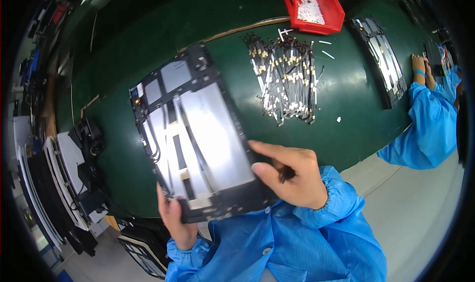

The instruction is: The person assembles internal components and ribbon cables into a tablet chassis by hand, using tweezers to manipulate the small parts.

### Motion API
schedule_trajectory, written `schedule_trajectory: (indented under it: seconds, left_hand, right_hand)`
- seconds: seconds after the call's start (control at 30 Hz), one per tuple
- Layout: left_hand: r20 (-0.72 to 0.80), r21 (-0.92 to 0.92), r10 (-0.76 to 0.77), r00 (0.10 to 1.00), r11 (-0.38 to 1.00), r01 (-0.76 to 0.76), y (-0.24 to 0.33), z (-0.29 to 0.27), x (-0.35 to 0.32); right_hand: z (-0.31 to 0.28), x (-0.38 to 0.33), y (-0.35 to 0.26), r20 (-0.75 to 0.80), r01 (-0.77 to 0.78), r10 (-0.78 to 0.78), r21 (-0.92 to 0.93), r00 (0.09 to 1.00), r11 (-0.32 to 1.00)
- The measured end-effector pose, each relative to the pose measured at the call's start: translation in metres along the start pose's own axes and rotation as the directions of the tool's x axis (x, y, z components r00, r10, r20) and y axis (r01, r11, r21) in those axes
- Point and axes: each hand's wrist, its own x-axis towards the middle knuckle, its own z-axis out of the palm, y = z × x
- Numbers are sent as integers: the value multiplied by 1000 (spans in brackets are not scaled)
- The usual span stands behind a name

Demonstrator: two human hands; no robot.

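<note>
An opened tablet without its back cover (213,133) is tilted in front of me above the green table. Its inside shows silver plates, dark flat cables and a black frame. My left hand (178,222) grips its lower left edge, thumb on the near face. At the right edge is my right hand (292,175), its index finger and thumb closed on the frame. Something dark shows between the right hand's curled fingers; I cannot make it out. Beyond the tablet lies a spread pile of thin black flex cables (287,79) with white and gold ends.
A red bin (336,22) with small white pieces stands at the back. Another opened tablet (381,61) lies to the right, near a co-worker's hand (419,64) and blue sleeve. Dark devices (88,136) stand along the table's left side. More tablet-like panels (143,255) stand low at left.
</note>
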Motion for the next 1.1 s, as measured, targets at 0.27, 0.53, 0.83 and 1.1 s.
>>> schedule_trajectory:
  seconds: [0.27, 0.53, 0.83, 1.1]
  left_hand:
    - [-42, -120, 80, 996, 989, -85, 46, 16, 106]
    - [75, 53, 198, 977, 978, -202, 55, 85, 327]
    - [164, 695, 717, 677, 403, -596, 14, 77, 427]
    - [309, 428, 948, -70, -205, -880, 104, 160, 177]
  right_hand:
    - [12, 30, 40, -255, 304, -318, -95, 913, 948]
    - [26, 31, 55, -246, 492, -544, -244, 802, 836]
    - [25, 23, 61, -294, 450, -511, -255, 808, 856]
    - [19, 23, 43, -291, 388, -424, -174, 858, 905]
